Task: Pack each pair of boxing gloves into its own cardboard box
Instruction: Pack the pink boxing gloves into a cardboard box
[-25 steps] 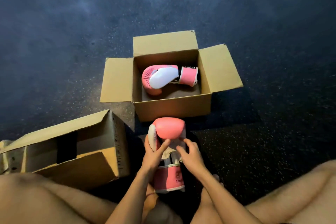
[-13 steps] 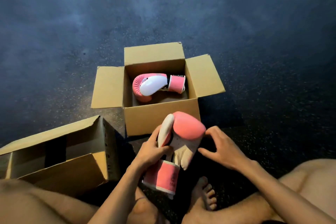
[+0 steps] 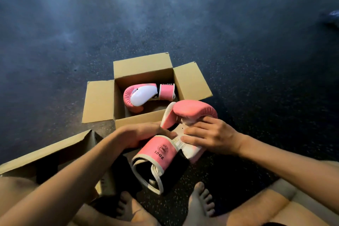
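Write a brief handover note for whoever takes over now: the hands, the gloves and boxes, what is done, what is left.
Left hand grips the second glove near its cuff; right hand holds its palm side. The glove is in the air, at the near side of the open box.
Done: first glove lies inside that box.
To do: put the second glove in beside it, close the flaps.
The other box lies at the left; its contents are not visible.

Left hand [image 3: 143, 134] and right hand [image 3: 212, 135] hold a pink glove [image 3: 194, 110].
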